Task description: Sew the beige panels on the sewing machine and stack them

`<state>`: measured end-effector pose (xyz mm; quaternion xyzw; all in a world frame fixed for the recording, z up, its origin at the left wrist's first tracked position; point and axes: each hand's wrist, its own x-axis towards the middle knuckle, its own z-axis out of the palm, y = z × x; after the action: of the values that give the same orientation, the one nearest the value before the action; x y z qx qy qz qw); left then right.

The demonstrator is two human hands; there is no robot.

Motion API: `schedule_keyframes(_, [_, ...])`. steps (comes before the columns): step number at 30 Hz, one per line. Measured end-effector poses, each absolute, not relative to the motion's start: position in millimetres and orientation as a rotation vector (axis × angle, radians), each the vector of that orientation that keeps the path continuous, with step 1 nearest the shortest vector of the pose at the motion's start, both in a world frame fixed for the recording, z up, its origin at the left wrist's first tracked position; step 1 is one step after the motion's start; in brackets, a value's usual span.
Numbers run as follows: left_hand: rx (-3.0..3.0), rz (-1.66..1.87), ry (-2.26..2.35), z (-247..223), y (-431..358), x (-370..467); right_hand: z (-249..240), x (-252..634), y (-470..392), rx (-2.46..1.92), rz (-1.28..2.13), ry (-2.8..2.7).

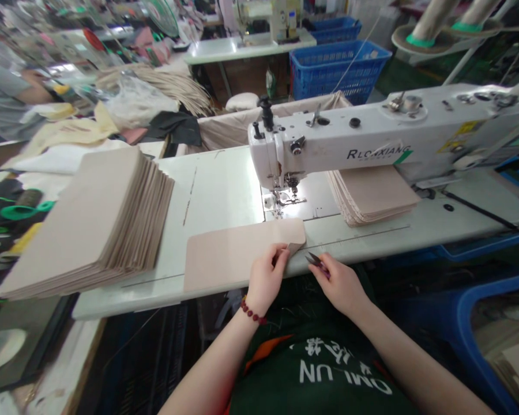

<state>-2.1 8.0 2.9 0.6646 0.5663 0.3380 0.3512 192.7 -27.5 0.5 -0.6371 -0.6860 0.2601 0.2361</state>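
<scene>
A beige fabric panel (225, 251) lies flat at the front edge of the sewing table. My left hand (268, 271) pinches its near right corner, which is lifted and curled up. Just to the right, my right hand (339, 282) is closed around small thread snips (318, 262), their dark blades pointing left toward the raised corner but apart from it. Behind the panel stands the needle area of a white sewing machine (320, 150). The panel lies in front of the presser foot (279, 210).
A tall stack of beige panels (95, 213) occupies the table's left side. Under the machine arm sits a smaller stack (372, 193). Blue crates (339, 66) stand behind, and a blue bin (467, 311) is at the right. A co-worker's arm (32, 89) shows at far left.
</scene>
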Motion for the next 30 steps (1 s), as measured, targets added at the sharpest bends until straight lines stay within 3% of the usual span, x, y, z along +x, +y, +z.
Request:
schedule_keyframes(15, [1.495,0.900,1.434,9,16,-4,20,164,0,-1.802,0.613,-1.971])
schedule_keyframes(30, [1.795,0.817,1.451,7,6,-3,25,166,1,-1.831,0.481,-2.122])
